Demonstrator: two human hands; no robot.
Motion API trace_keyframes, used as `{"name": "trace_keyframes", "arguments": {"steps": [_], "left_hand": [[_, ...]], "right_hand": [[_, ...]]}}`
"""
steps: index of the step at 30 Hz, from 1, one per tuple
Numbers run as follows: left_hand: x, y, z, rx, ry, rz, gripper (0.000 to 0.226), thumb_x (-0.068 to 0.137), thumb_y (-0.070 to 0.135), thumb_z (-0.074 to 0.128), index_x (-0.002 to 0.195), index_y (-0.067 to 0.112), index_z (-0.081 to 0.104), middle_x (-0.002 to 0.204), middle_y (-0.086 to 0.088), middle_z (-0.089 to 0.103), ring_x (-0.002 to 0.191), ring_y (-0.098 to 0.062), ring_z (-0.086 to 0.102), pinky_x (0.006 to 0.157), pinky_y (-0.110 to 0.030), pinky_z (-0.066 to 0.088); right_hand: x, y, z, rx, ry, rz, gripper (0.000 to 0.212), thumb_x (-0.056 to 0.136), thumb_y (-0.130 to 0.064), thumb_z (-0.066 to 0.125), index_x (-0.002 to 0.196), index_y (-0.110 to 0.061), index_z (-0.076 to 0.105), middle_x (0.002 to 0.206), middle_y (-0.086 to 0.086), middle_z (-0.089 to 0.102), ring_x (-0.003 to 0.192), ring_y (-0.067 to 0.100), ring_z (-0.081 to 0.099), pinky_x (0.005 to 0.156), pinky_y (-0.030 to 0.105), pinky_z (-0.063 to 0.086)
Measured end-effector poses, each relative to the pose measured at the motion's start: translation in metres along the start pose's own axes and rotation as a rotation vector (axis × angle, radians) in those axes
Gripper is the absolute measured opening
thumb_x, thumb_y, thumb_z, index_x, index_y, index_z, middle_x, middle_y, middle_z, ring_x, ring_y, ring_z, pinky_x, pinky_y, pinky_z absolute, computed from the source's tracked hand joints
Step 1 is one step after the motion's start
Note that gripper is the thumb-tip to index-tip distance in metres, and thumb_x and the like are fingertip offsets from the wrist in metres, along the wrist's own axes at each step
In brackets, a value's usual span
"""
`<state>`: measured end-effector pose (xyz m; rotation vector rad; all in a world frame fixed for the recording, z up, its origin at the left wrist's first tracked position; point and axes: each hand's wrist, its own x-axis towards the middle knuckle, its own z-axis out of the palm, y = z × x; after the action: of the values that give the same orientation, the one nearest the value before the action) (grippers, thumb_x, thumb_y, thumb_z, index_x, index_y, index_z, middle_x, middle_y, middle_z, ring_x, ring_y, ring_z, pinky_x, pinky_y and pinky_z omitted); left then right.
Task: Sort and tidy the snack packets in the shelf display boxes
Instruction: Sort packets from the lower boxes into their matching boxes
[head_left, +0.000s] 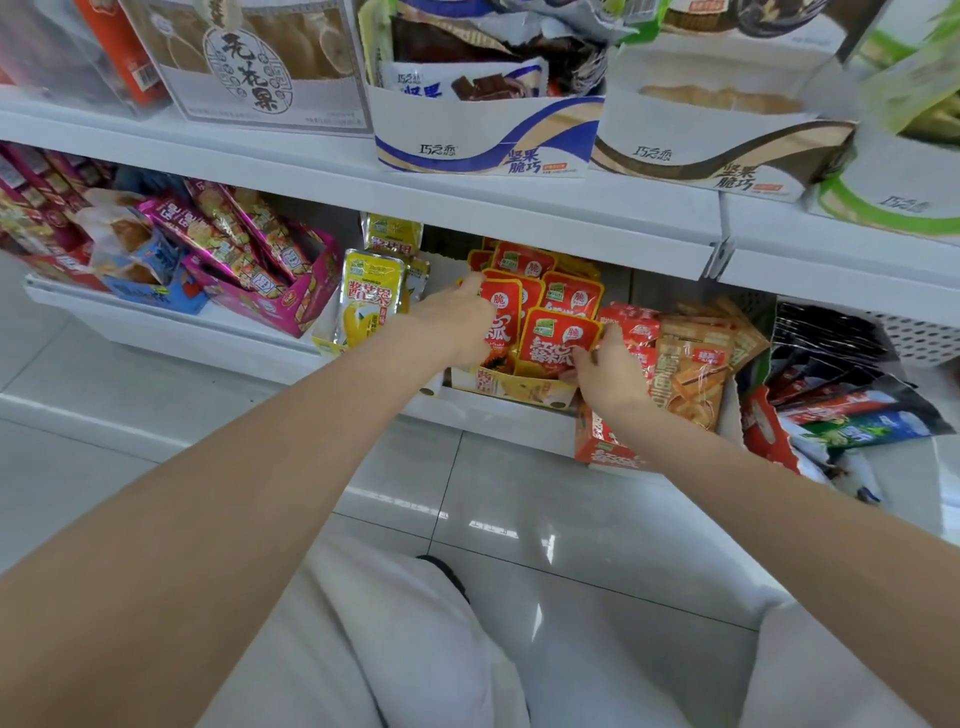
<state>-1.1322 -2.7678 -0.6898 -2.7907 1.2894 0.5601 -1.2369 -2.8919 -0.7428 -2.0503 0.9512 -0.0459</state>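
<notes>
A shop (stocked snack shelves (519, 208)).

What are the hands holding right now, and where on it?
The right hand pinches the front red packet at its lower right edge. The left hand grips the red packet behind it by its left side.

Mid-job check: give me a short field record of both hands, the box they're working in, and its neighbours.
left hand: grips a red packet at the stack's left
right hand: pinches the front red packet
display box: yellow, red packets standing upright inside
left neighbour: yellow mango packet, upright
right neighbour: orange snack bags, leaning
</notes>
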Motion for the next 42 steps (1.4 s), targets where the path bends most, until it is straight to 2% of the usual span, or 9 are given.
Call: {"name": "trace_keyframes", "arguments": {"steps": [6,11,16,21,23,26,30,36,42], "left_hand": [[-0.016,0.016,-0.029,-0.043,0.009,0.051,0.032,0.093,0.021,0.050,0.122,0.009,0.055,0.122,-0.010,0.055,0.110,-0.025,0.054,0.088,-0.034,0.045],[-0.030,0.034,-0.070,-0.216,0.332,0.140,0.024,0.092,0.019,0.048,0.112,0.015,0.062,0.114,-0.006,0.063,0.104,-0.021,0.057,0.087,-0.034,0.045],[-0.013,0.060,-0.086,-0.231,0.508,0.226,0.027,0.091,0.015,0.047,0.116,0.014,0.059,0.130,-0.003,0.051,0.120,-0.020,0.046,0.096,-0.035,0.038],[0.007,0.079,-0.100,-0.184,0.687,0.279,0.038,0.090,0.011,0.047,0.128,0.013,0.050,0.147,-0.003,0.032,0.132,-0.023,0.032,0.101,-0.039,0.037],[0.016,0.079,-0.105,-0.129,0.714,0.272,0.048,0.089,0.010,0.047,0.137,0.012,0.040,0.150,-0.005,0.028,0.136,-0.023,0.024,0.106,-0.037,0.031],[0.027,0.070,-0.105,-0.044,0.646,0.220,0.052,0.090,0.011,0.047,0.140,0.011,0.035,0.151,-0.004,0.026,0.142,-0.020,0.013,0.111,-0.038,0.024],[0.031,0.067,-0.101,-0.008,0.621,0.228,0.039,0.090,0.012,0.046,0.129,0.011,0.051,0.150,0.000,0.028,0.142,-0.016,0.010,0.105,-0.036,0.026],[0.038,0.064,-0.096,-0.040,0.691,0.251,0.032,0.088,0.010,0.049,0.117,0.007,0.061,0.145,-0.006,0.036,0.140,-0.020,0.019,0.105,-0.038,0.030],[0.037,0.068,-0.097,-0.048,0.684,0.236,0.032,0.088,0.010,0.047,0.117,0.006,0.061,0.144,-0.007,0.036,0.140,-0.020,0.018,0.103,-0.037,0.034]], "right_hand": [[-0.031,-0.004,-0.041,-0.041,-0.016,-0.114,0.031,0.098,-0.016,0.042,0.127,-0.011,0.038,0.111,0.006,0.059,0.084,0.022,0.063,0.056,0.026,0.050],[-0.067,-0.010,-0.113,-0.264,0.065,-0.538,0.031,0.093,-0.006,0.046,0.123,-0.013,0.045,0.112,-0.002,0.058,0.098,0.011,0.055,0.085,0.024,0.045],[-0.055,-0.021,-0.174,-0.448,0.226,-0.667,0.030,0.093,-0.005,0.048,0.122,-0.005,0.049,0.111,0.003,0.050,0.109,0.023,0.049,0.079,0.015,0.028],[0.017,-0.077,-0.211,-0.253,0.388,-0.518,0.025,0.094,-0.009,0.044,0.116,-0.005,0.054,0.117,0.011,0.060,0.108,0.026,0.055,0.082,0.022,0.038],[0.051,-0.100,-0.214,-0.391,0.277,-0.368,0.029,0.094,-0.022,0.046,0.116,-0.006,0.057,0.121,0.012,0.058,0.111,0.028,0.052,0.085,0.028,0.039],[0.090,-0.127,-0.203,-0.696,-0.067,-0.186,0.066,0.087,-0.060,0.043,0.135,-0.014,0.043,0.142,0.009,0.042,0.130,0.029,0.039,0.108,0.039,0.030],[0.127,-0.131,-0.191,-1.019,-0.134,-0.191,0.059,0.091,-0.054,0.040,0.140,-0.021,0.034,0.141,0.010,0.042,0.124,0.032,0.042,0.106,0.045,0.033],[0.114,-0.124,-0.193,-0.768,0.016,-0.254,0.058,0.086,-0.040,0.061,0.139,-0.027,0.041,0.138,0.008,0.047,0.122,0.032,0.045,0.097,0.036,0.038],[0.096,-0.124,-0.209,-0.249,0.224,-0.281,0.036,0.078,-0.012,0.072,0.114,-0.009,0.067,0.110,0.009,0.065,0.090,0.017,0.051,0.081,0.020,0.040]]}}
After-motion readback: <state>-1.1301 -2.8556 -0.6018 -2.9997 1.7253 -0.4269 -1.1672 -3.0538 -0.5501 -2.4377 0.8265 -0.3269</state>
